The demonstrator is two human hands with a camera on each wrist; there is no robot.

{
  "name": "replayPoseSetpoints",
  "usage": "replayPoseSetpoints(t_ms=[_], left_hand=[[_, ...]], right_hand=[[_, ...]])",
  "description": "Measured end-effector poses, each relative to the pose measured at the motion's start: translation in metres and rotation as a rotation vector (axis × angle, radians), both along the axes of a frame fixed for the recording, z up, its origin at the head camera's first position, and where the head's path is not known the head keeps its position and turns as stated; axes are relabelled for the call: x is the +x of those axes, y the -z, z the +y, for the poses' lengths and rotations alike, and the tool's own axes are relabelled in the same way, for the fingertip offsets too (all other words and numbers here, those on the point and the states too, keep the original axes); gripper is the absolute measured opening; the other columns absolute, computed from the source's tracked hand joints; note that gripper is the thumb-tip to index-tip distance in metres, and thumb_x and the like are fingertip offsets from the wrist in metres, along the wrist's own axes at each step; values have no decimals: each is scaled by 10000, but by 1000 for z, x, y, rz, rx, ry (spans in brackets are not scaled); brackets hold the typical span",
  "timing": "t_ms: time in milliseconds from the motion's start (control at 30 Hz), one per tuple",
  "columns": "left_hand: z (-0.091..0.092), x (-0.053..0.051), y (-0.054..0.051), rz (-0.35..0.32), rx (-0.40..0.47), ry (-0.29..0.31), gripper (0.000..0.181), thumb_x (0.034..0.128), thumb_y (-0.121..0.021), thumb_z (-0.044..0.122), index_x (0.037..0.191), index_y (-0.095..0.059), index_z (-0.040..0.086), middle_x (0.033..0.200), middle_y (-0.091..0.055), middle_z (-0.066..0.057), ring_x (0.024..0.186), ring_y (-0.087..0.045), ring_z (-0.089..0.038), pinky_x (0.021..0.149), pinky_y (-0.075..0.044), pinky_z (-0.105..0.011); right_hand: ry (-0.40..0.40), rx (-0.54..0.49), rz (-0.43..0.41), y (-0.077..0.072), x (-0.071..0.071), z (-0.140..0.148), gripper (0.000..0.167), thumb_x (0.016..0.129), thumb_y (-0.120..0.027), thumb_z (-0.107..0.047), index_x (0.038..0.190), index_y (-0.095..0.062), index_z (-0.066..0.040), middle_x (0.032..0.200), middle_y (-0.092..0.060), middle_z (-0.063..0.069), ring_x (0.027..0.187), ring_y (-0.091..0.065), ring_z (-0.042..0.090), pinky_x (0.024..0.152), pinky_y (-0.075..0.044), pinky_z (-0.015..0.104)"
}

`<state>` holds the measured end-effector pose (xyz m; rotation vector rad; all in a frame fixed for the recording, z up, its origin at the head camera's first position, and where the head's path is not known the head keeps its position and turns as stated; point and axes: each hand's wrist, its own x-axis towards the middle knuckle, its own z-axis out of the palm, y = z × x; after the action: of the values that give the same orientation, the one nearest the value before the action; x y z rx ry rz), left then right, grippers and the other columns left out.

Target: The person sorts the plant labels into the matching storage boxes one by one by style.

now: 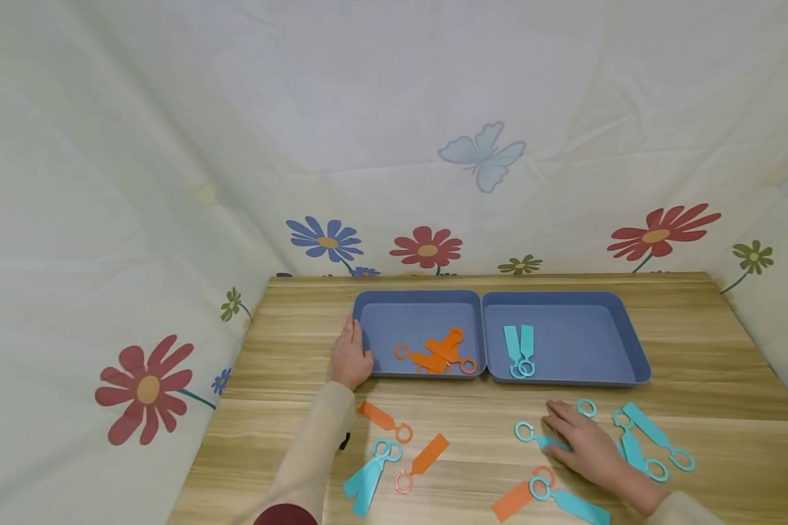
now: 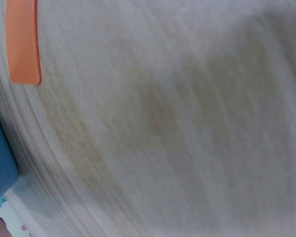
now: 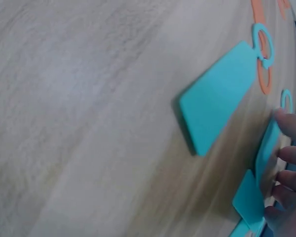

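My left hand (image 1: 351,357) rests against the left wall of the left blue tray (image 1: 420,297), fingers extended. Orange ring-ended tags (image 1: 438,357) lie in a pile in that tray. My right hand (image 1: 587,445) is low over the table, its thumb and fingers loosely bent about a teal ring-ended tag (image 1: 546,442). In the right wrist view its thumb touches the edge of that teal tag (image 3: 267,148). Beside this hand lie more teal tags (image 1: 657,430), and one teal tag (image 1: 581,505) whose ring overlaps the ring of an orange tag (image 1: 512,500).
The right blue tray (image 1: 584,350) adjoins the left one and holds two teal tags (image 1: 520,346). Between my arms lie an orange tag (image 1: 376,414), another orange tag (image 1: 431,453) and overlapping teal tags (image 1: 368,481). A printed curtain (image 1: 381,131) hangs behind the wooden table (image 1: 302,313).
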<state>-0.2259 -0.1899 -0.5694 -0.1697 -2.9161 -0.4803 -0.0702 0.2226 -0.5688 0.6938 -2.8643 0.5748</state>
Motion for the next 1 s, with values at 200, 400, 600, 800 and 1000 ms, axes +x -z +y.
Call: replayPoseSetpoints(t_ms=[200, 400, 600, 800, 1000], left_hand=[[0, 0, -2, -16, 3, -1, 667, 761, -494, 157, 1347, -280, -79, 1437, -226, -205, 1304, -278, -319, 1065, -260, -389], [0, 0, -3, -31, 7, -9, 669, 767, -495, 156, 1354, -269, -70, 1445, -213, -193, 1307, -275, -311, 1069, -255, -387], [1, 1, -3, -7, 7, 1, 666, 757, -499, 158, 1341, -289, -85, 1433, -232, -211, 1292, -294, -329, 1053, -275, -401], [0, 0, -1, -13, 8, 1, 671, 761, -495, 161, 1349, -276, -79, 1438, -221, -206, 1304, -277, -322, 1063, -262, -394], [0, -1, 2, -16, 7, -3, 677, 764, -497, 166, 1354, -267, -73, 1445, -209, -198, 1312, -265, -313, 1072, -249, -385]], right_hand=[[-3, 76, -15, -9, -1, 2, 423, 621, -755, -286, 970, -646, -73, 1108, -562, 139, 970, -554, 300, 745, -495, 391], [76, 109, -27, -14, -1, 2, 277, 564, -789, -253, 752, -606, -166, 754, -413, -86, 691, -349, 79, 535, -302, 192], [113, 104, -134, -19, -3, 1, 258, 591, -779, -188, 681, -537, -191, 703, -365, -83, 657, -304, 97, 524, -259, 183], [113, 80, -297, -23, -9, -3, 250, 641, -711, -68, 645, -485, -175, 653, -386, -61, 603, -327, 93, 491, -273, 188], [16, -25, -422, -28, -17, -1, 209, 659, -595, 32, 630, -483, -143, 588, -391, -76, 533, -320, 38, 453, -263, 170]])
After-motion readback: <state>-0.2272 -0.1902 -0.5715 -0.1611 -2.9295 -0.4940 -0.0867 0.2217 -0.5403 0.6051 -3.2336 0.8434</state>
